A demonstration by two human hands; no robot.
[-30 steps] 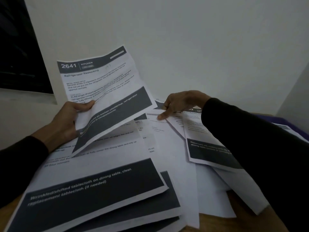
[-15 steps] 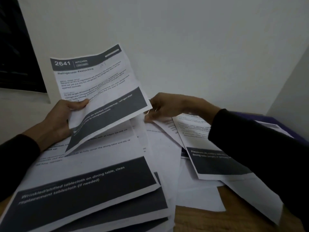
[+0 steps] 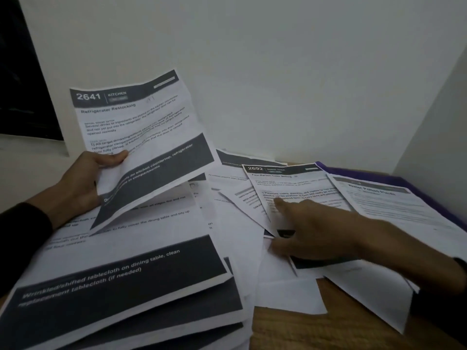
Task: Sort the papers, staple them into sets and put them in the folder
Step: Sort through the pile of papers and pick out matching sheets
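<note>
My left hand (image 3: 83, 183) grips a sheet headed "2641 Kitchen, Refrigerator Restocking" (image 3: 141, 137) by its left edge and holds it tilted above the pile. My right hand (image 3: 316, 228) lies flat on the sheet headed "2692" (image 3: 285, 183), forefinger stretched onto its text and thumb at its lower edge. A stack of sheets with dark bands about a tablecloth (image 3: 121, 281) lies nearest me on the left. A "Water Potted Plants" sheet (image 3: 389, 205) rests at the right on the purple folder (image 3: 358, 174). No stapler is in view.
Several more loose sheets (image 3: 235, 198) overlap between the two hands. The wooden table (image 3: 316, 332) shows bare at the lower right. White walls close the back and the right corner. A dark window (image 3: 22, 84) fills the upper left.
My right hand has drawn back from under the raised sheet toward me and to the right, and now presses on the 2692 sheet. The left hand keeps its sheet raised.
</note>
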